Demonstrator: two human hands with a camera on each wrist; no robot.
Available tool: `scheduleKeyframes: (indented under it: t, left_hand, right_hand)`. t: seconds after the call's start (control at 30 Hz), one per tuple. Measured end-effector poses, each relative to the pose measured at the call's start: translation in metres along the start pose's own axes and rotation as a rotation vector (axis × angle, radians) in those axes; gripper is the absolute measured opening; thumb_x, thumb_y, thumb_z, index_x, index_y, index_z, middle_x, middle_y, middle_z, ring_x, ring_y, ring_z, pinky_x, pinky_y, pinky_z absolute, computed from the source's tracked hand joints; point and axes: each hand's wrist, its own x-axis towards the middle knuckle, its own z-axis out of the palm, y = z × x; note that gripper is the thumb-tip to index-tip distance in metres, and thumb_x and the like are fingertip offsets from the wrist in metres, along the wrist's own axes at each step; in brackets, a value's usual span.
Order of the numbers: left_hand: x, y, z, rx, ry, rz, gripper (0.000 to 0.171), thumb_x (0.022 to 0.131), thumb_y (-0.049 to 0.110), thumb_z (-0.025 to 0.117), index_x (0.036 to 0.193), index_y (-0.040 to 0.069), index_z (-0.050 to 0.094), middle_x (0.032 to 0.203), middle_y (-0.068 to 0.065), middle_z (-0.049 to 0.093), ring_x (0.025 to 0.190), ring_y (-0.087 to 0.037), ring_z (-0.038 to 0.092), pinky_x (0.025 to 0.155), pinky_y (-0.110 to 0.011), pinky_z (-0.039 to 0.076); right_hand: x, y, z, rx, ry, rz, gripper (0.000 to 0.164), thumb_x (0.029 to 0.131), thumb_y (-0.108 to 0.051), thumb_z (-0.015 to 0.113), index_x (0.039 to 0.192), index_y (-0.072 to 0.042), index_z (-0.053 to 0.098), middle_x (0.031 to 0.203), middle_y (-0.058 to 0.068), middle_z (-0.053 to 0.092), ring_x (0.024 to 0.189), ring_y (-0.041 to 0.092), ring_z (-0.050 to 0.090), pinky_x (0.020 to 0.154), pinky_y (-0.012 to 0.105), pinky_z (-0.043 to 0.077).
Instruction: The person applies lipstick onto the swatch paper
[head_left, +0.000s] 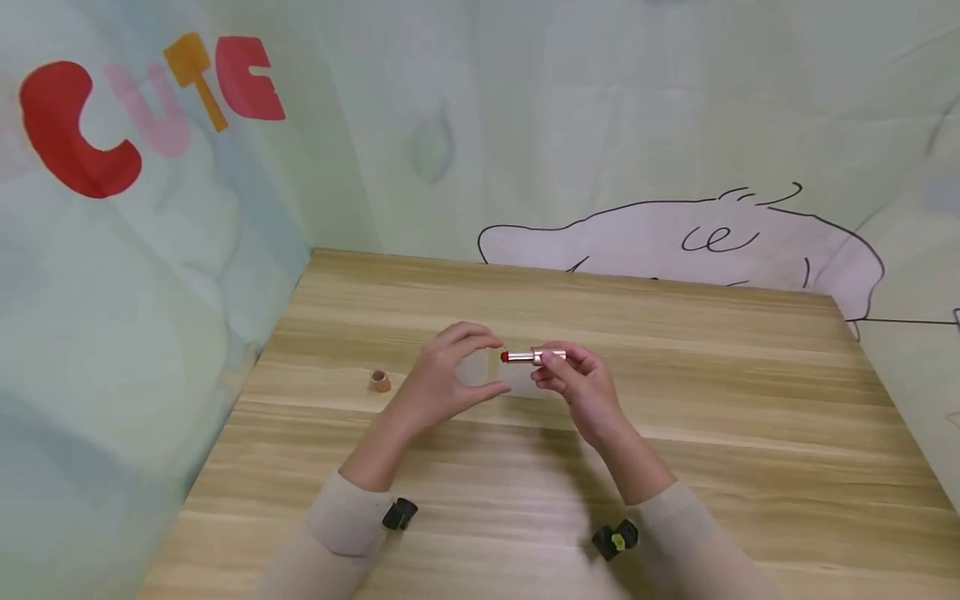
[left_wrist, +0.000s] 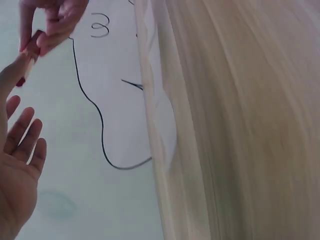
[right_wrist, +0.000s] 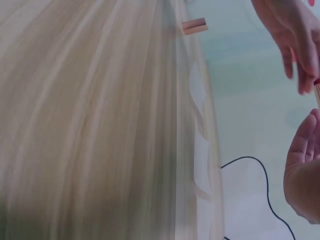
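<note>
My right hand (head_left: 588, 387) pinches an uncapped lipstick (head_left: 521, 357) by its base between thumb and fingers. The lipstick lies level, with its red tip (head_left: 505, 357) extended and pointing left. Close to that tip is my left hand (head_left: 438, 371), thumb and fingers spread apart with a gap between them. The left wrist view shows the left fingers (left_wrist: 22, 135) loosely extended and the lipstick (left_wrist: 30, 65) beyond them. To the left, the lipstick cap (head_left: 380, 382) stands on the table, also seen as a brownish-pink tube (right_wrist: 195, 26) in the right wrist view.
Several white paper pieces (right_wrist: 201, 157) lie on the wood-grain table (head_left: 712, 417), partly under my hands in the head view. Cloth walls (head_left: 420, 125) with printed drawings and letters border the table's back and left side. A black device sits at each sleeve cuff.
</note>
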Motion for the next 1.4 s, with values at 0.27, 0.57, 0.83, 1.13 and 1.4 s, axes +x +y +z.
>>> scheduleKeyframes:
  t: [0.27, 0.57, 0.83, 1.13, 1.4]
  left_hand:
    - [-0.016, -0.014, -0.014, 0.081, -0.126, -0.121, 0.054, 0.074, 0.024, 0.093, 0.118, 0.001, 0.072, 0.123, -0.010, 0.064, 0.116, -0.026, 0.062, 0.100, -0.041, 0.051]
    - [-0.036, -0.028, -0.018, 0.168, -0.316, -0.176, 0.050, 0.084, 0.028, 0.085, 0.122, -0.001, 0.070, 0.129, -0.011, 0.062, 0.121, -0.028, 0.058, 0.105, -0.043, 0.047]
    - [-0.045, -0.038, -0.014, 0.312, -0.442, -0.112, 0.052, 0.090, 0.030, 0.079, 0.128, -0.003, 0.066, 0.139, -0.017, 0.057, 0.130, -0.034, 0.053, 0.112, -0.046, 0.040]
    - [-0.049, -0.039, -0.009, 0.389, -0.475, -0.152, 0.059, 0.092, 0.033, 0.076, 0.134, -0.005, 0.061, 0.147, -0.021, 0.050, 0.135, -0.038, 0.048, 0.113, -0.049, 0.038]
    - [-0.051, -0.038, -0.007, 0.385, -0.522, -0.163, 0.064, 0.092, 0.039, 0.075, 0.134, -0.006, 0.060, 0.145, -0.023, 0.049, 0.132, -0.040, 0.050, 0.111, -0.050, 0.040]
  right_hand:
    - [0.002, -0.003, -0.003, 0.019, 0.052, 0.004, 0.015, 0.099, 0.001, 0.059, 0.098, -0.008, 0.070, 0.086, 0.003, 0.072, 0.070, 0.013, 0.068, 0.071, 0.025, 0.059]
    - [0.001, -0.002, -0.003, 0.033, 0.057, -0.001, 0.019, 0.099, 0.002, 0.057, 0.097, -0.010, 0.070, 0.086, 0.002, 0.072, 0.069, 0.012, 0.068, 0.070, 0.025, 0.059]
    - [0.002, -0.003, -0.006, 0.031, 0.062, 0.004, 0.018, 0.099, 0.002, 0.057, 0.097, -0.010, 0.070, 0.086, 0.002, 0.072, 0.070, 0.012, 0.068, 0.070, 0.025, 0.059]
    - [0.007, -0.004, -0.003, 0.030, 0.070, 0.011, 0.019, 0.099, 0.002, 0.058, 0.096, -0.012, 0.070, 0.085, 0.001, 0.072, 0.067, 0.012, 0.068, 0.068, 0.024, 0.059]
    - [0.011, 0.003, 0.001, 0.001, 0.086, 0.015, 0.017, 0.098, 0.002, 0.060, 0.096, -0.011, 0.071, 0.083, 0.002, 0.072, 0.066, 0.012, 0.068, 0.068, 0.025, 0.059]
